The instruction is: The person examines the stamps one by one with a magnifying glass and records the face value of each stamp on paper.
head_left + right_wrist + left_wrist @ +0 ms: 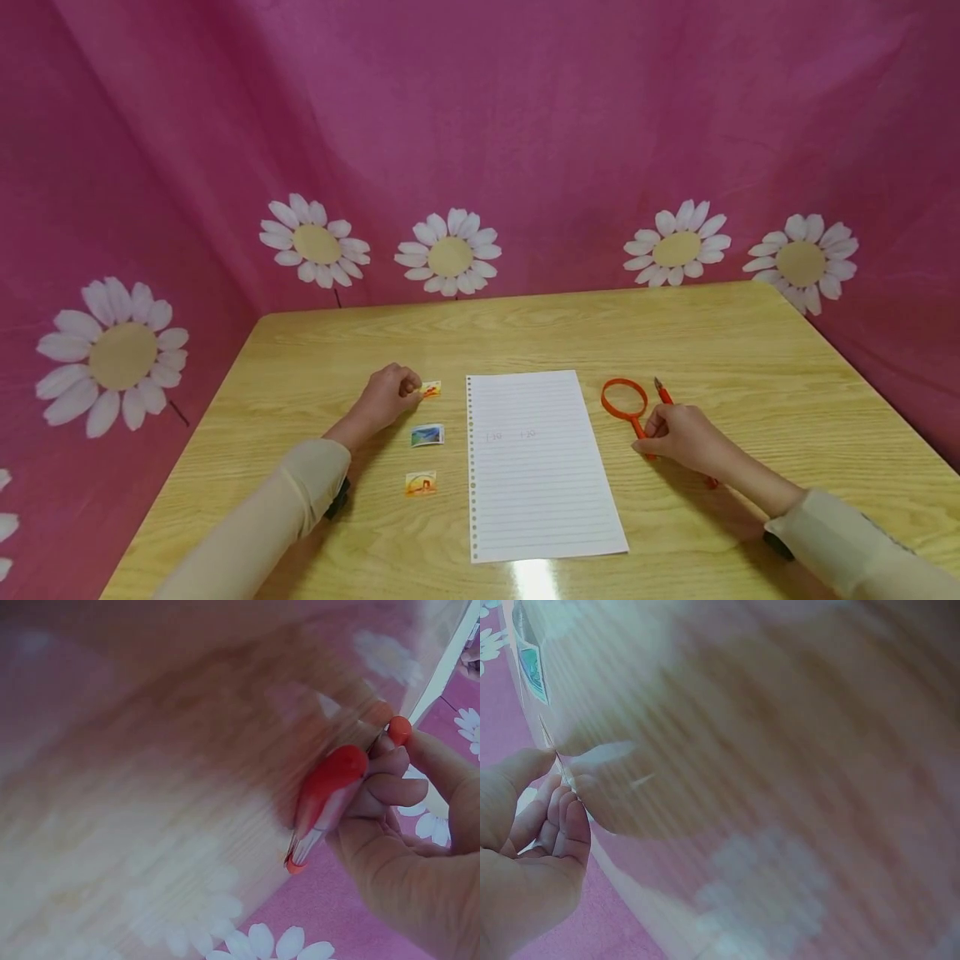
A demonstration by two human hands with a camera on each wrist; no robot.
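L hand [392,392] pinches the top stamp [432,389] left of the sheet [540,487], R hand [682,429] prob. pinches the magnifier [638,428] to its right (grip part-hidden), so haste could crease the stamp or knock the adj. pen [665,394].

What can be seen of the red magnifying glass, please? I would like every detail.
The magnifying glass has a round, orange-red rim and a slim handle of the same colour, apparently plastic. Wood grain shows through the ring; the lens material is unclear. Its rim seems to rest on the table, between the lined sheet and the pen, with the handle slanting nearer and rightward. The right hand pinches the handle, covering part of it; whether that end is raised, I cannot tell.
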